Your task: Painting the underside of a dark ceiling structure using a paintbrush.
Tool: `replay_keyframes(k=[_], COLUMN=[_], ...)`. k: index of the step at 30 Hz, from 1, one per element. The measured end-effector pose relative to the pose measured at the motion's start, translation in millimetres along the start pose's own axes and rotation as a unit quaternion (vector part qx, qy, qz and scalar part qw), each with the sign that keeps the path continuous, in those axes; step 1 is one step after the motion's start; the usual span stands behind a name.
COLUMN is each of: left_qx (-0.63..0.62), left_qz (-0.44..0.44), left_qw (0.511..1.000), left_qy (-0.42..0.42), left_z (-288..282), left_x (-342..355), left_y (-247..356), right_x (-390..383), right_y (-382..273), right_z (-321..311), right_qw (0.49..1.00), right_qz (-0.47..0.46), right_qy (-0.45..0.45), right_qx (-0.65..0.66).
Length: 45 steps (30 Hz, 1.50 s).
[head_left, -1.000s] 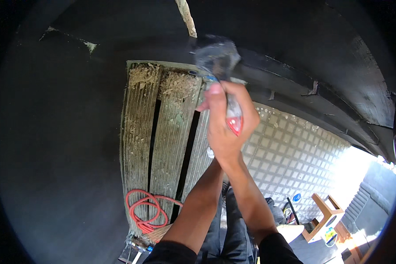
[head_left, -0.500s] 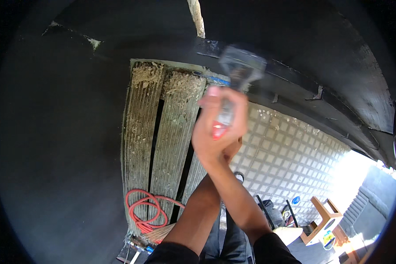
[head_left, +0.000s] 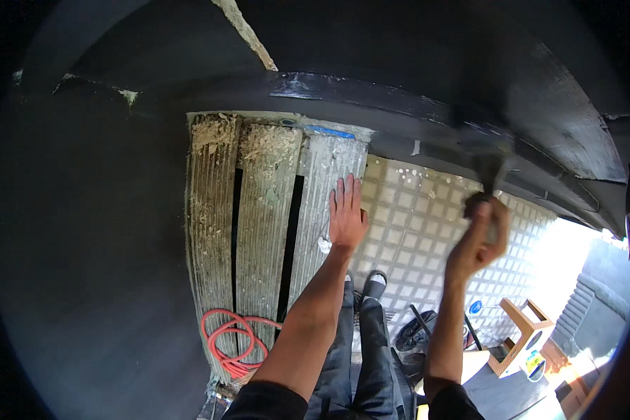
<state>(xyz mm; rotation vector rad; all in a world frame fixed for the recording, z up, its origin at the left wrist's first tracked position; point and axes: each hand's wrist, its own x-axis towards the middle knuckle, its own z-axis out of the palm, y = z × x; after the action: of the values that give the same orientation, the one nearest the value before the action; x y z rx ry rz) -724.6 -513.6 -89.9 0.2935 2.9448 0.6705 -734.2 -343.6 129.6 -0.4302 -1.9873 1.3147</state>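
Observation:
My right hand (head_left: 477, 241) is wrapped round the handle of a putty knife (head_left: 493, 168). Its wide, flared blade is smeared by motion against the dark ledge (head_left: 427, 105). To the left, my left hand (head_left: 348, 213) lies flat with fingers stretched on the rightmost grey wooden plank (head_left: 322, 157). Pale crumbly flakes (head_left: 269, 143) cover the far ends of the two other planks. A thin blue strip (head_left: 331, 131) lies across the far end of the plank under my left hand.
A coiled red hose (head_left: 234, 343) rests on the near end of the planks. Beyond the ledge stretches a dark surface with a pale crack (head_left: 248, 35). Patterned floor tiles (head_left: 406, 231) lie below right, with a wooden stool-like piece (head_left: 521, 343) farther right.
My hands have separated. The right hand has swung to the right with the putty knife, and the left hand now shows flat on the plank. The view has shifted slightly.

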Motion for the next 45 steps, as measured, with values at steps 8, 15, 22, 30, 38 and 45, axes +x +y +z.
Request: replay_keyframes(k=[8, 15, 22, 30, 38, 45], left_qx=[-0.006, -0.005, -0.014, -0.006, 0.0, -0.006], left_qz=[-0.005, -0.007, -0.004, 0.014, 0.002, 0.008], left_qw=[1.0, 1.0, 1.0, 1.0, 1.0, 1.0], left_qy=[-0.018, -0.009, -0.024, 0.007, 0.012, 0.012], left_z=[-3.1, 21.9, 14.2, 18.6, 3.3, 6.2], left_x=[-1.1, -3.6, -2.9, 1.4, -1.6, 1.6], left_y=[-1.2, -10.6, -10.5, 2.0, -1.7, 2.6], right_x=[-14.1, -42.3, -65.9, -60.6, 11.0, 25.7], right_y=[18.6, -24.4, -36.4, -35.6, 25.5, 75.6], right_z=[4.2, 136.6, 184.3, 194.1, 76.1, -45.8], right_qw=[0.996, 0.998, 0.989, 0.937, 0.955, 0.97], right_qz=[0.031, -0.049, -0.123, -0.217, -0.278, -0.134], right_qy=[0.08, 0.048, -0.05, -0.198, -0.068, 0.151], right_qx=[-0.007, 0.015, 0.063, 0.189, -0.084, -0.133])
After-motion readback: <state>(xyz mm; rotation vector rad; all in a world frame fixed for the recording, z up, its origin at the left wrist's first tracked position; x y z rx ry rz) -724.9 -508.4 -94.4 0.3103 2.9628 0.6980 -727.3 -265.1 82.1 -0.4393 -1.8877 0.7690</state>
